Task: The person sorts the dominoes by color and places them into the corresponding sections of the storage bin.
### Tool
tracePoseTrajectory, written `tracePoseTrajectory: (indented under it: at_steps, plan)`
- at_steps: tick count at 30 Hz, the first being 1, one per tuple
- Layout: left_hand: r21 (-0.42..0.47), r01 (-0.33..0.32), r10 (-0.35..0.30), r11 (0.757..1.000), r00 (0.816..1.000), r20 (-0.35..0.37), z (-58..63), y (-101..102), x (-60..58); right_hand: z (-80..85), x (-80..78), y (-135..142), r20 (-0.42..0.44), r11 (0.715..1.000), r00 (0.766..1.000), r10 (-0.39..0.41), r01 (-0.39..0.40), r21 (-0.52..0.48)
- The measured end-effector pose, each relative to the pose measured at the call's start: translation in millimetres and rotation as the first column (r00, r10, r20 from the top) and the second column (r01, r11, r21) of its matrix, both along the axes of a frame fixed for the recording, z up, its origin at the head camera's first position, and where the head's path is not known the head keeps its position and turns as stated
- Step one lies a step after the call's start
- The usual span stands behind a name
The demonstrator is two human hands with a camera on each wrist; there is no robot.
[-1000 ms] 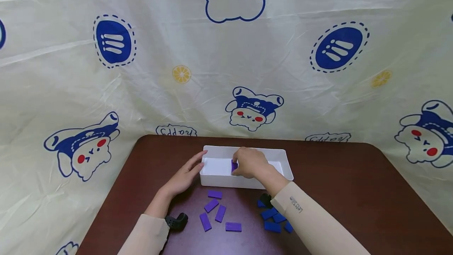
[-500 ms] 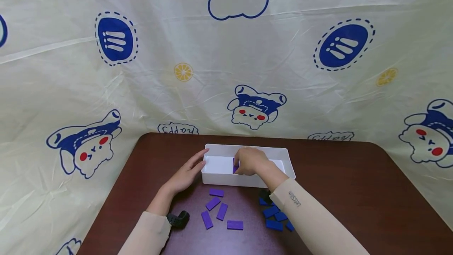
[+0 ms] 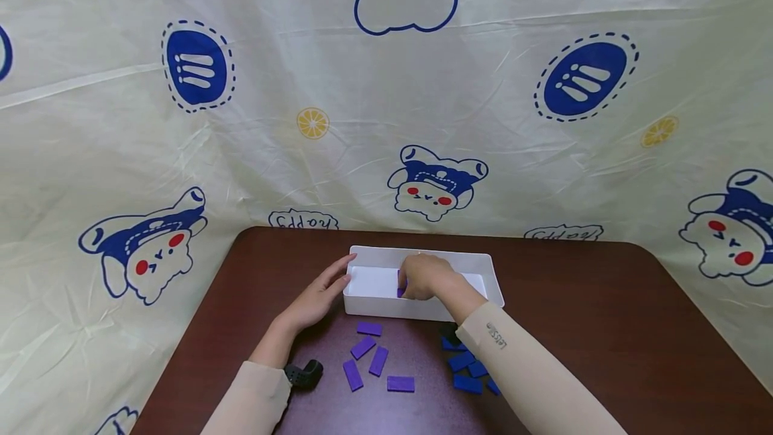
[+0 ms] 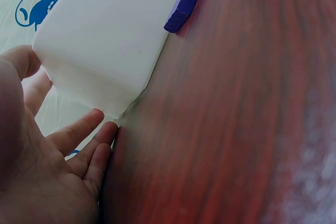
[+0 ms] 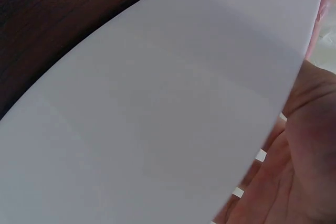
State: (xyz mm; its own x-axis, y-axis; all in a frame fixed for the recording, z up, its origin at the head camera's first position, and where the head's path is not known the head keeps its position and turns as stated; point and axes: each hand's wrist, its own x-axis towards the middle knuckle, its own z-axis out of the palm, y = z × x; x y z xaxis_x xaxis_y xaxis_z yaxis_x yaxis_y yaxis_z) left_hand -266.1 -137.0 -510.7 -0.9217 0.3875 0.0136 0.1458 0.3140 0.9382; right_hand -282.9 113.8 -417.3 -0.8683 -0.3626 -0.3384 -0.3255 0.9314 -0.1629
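Observation:
A long white box (image 3: pixel 374 306) stands on the brown table. My right hand (image 3: pixel 427 276) reaches down inside it, its curled fingers pinching a purple domino-like block (image 3: pixel 401 283) that is mostly hidden by the hand. In the right wrist view, the box wall (image 5: pixel 157 87) covers the fingertips and the block. My left hand (image 3: pixel 312 301) is at the box's left end, with its fingers extended and spread. The left wrist view shows the fingertips of that hand (image 4: pixel 50 140) along the end wall and rim.
Several purple blocks (image 3: pixel 378 361) lie loose in front of the box. Several blue blocks (image 3: pixel 468 384) are grouped to the right, partly under the right forearm. A printed white cloth (image 3: pixel 362 173) hangs behind the table (image 3: pixel 574 327).
The head view has shifted slightly. My right hand stays in the box, its forearm a little further left now, and less of the purple block shows. My left hand keeps its place.

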Motion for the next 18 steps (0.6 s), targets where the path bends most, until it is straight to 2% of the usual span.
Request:
tracePoseTrajectory:
  at_steps: [18]
  plan:
    - [0.005,0.003,-0.003,1.0,1.0,-0.003,-2.4,0.1,-0.4,-6.2,-2.4,-2.3,-0.049,0.999,0.999,0.009,-0.008,0.031]
